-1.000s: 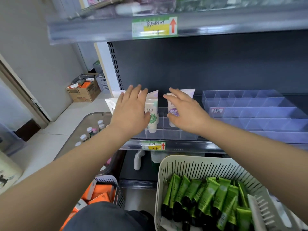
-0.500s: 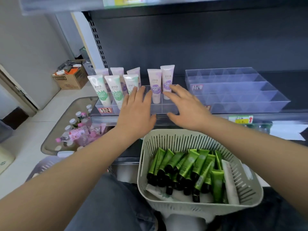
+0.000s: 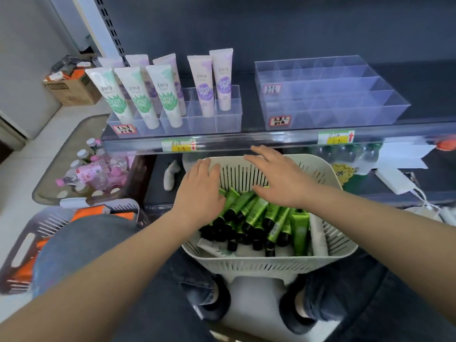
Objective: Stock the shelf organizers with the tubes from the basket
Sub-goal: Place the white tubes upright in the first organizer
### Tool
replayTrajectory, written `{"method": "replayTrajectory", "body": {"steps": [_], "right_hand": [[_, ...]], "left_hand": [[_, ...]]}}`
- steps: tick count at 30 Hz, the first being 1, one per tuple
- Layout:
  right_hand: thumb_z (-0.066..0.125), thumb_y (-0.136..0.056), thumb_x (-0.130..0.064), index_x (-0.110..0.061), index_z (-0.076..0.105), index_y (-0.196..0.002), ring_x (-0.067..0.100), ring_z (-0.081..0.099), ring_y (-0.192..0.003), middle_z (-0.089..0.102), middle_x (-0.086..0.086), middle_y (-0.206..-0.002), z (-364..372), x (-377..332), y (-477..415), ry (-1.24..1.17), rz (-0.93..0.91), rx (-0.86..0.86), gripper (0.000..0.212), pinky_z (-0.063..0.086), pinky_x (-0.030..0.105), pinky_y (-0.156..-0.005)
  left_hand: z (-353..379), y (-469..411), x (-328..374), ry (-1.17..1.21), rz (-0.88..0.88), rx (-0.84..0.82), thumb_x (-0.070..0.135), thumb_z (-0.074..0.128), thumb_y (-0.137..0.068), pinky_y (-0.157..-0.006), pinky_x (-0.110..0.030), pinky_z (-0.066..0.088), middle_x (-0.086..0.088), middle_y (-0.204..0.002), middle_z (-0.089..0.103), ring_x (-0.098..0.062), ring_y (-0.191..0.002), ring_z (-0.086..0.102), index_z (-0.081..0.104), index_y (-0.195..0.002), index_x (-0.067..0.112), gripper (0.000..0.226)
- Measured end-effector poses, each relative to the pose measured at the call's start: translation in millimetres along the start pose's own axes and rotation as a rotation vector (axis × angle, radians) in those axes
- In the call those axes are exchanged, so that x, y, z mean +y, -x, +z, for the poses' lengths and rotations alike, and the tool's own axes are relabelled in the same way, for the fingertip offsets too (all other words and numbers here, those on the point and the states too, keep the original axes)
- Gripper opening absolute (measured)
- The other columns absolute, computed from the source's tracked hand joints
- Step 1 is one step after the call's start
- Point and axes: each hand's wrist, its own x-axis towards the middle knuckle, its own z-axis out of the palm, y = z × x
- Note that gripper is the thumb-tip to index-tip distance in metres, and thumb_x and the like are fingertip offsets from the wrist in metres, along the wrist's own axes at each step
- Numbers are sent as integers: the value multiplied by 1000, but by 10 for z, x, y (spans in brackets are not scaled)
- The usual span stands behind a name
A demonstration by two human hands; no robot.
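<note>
The left hand (image 3: 199,193) covered the far ends of the leftmost green tubes (image 3: 256,213), so contact between either palm and the tubes could not be determined, and the handwritten labels on the organizers were too blurred to read. Both hands were flat with fingers extended, gripping nothing. The right hand (image 3: 276,181) was over the far rim of the basket (image 3: 271,264), which held the black-capped green tubes piled on partly hidden white ones. At the front edge of the shelf (image 3: 246,141), the left organizer (image 3: 227,119) held white tubes (image 3: 204,90) upright, with the clear right organizer (image 3: 345,102) beside it.
</note>
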Motion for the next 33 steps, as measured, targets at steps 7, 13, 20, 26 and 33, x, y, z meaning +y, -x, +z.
{"method": "replayTrajectory", "body": {"steps": [7,13,20,26,33], "right_hand": [[58,-84,-34,-18,26,-145,20,22,-140,24,4,-152,301,222,234,-2,36,-108,71,21,33,-115],[60,-85,-31,-14,39,-136,18,43,-119,45,3,-130,460,399,377,-22,111,-190,58,41,31,-100],[59,-85,-18,-12,43,-133,22,48,-116,48,6,-125,525,752,471,-7,223,-277,51,43,31,-96],[53,-82,-5,-7,49,-119,27,53,-104,49,11,-116,581,1051,468,158,340,-400,37,40,30,-74],[57,-82,-4,-8,55,-101,25,56,-98,55,11,-108,696,1182,333,274,330,-536,20,49,32,-81]], "left_hand": [[348,96,8,41,-101,-242,33,57,-83,-94,-38,40,-12,-121,44,-30,-116,42,46,-114,6,43],[567,79,-17,58,-164,-455,33,57,-83,-94,-39,44,-12,-122,44,-29,-117,43,45,-120,6,47],[774,20,-31,-56,-132,-668,28,55,-84,-90,-41,49,-13,-117,50,-30,-109,52,53,-116,6,40],[907,-11,-12,-197,-39,-794,22,52,-86,-86,-36,52,-10,-116,54,-27,-105,57,58,-114,8,32],[996,-17,-30,-358,34,-764,12,48,-88,-85,-37,52,-7,-119,51,-26,-106,56,58,-118,10,31]]}}
